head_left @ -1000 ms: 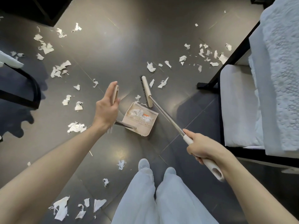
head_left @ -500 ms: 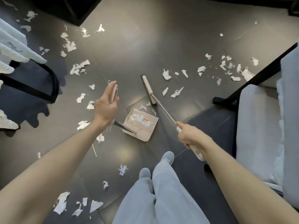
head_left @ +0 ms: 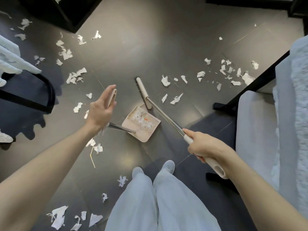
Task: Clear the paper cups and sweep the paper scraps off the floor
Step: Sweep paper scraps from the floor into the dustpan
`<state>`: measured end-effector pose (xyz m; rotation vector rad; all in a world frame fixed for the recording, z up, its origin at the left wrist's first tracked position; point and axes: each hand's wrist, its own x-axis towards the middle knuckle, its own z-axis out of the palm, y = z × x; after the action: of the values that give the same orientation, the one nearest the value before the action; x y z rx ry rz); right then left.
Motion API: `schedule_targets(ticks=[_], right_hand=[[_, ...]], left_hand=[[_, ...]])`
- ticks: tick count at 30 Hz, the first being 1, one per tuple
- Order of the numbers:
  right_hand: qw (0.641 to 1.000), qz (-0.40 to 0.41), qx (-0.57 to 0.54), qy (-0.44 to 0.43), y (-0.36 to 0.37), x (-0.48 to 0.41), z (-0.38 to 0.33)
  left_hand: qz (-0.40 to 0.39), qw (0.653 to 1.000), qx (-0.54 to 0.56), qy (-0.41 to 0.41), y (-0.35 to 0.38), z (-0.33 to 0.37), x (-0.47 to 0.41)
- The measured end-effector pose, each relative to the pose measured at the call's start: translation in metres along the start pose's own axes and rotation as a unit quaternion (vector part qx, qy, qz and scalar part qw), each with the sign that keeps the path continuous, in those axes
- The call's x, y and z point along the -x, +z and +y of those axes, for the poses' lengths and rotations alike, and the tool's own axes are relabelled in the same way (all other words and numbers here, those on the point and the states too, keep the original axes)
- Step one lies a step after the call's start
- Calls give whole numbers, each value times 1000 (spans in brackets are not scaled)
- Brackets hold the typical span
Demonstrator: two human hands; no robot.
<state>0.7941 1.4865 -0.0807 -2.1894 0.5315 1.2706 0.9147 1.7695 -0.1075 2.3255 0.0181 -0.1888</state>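
Note:
A beige dustpan sits on the dark floor with several white paper scraps inside it. My left hand holds the top of the dustpan's long handle, fingers mostly straight with the thumb round it. My right hand grips the beige end of the broom handle. The broom head rests on the floor at the dustpan's open edge. White paper scraps lie scattered all over the floor. No paper cups are in view.
A white-cushioned chair with black legs stands on the right. Another black-framed chair is on the left, and a black furniture base is at the top left. My legs stand just behind the dustpan.
The broom head has come in towards the dustpan's mouth, and more scraps lie in the pan. My right hand moved back slightly. The view shifted a little.

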Motion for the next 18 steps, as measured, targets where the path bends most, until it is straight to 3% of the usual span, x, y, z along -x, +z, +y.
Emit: schedule_targets(ticks=[8,12,18], right_hand=[[991,76,-102,36,-38,-14,13],[987,89,-104,79,-48,-31,10],[976,106,-127,145,-46,-64,-12]], left_hand=[[-19,992,126,6,4,26,-33],[-36,993,113,21,8,32,-60],[-131,985,108,44,7,33,-120]])
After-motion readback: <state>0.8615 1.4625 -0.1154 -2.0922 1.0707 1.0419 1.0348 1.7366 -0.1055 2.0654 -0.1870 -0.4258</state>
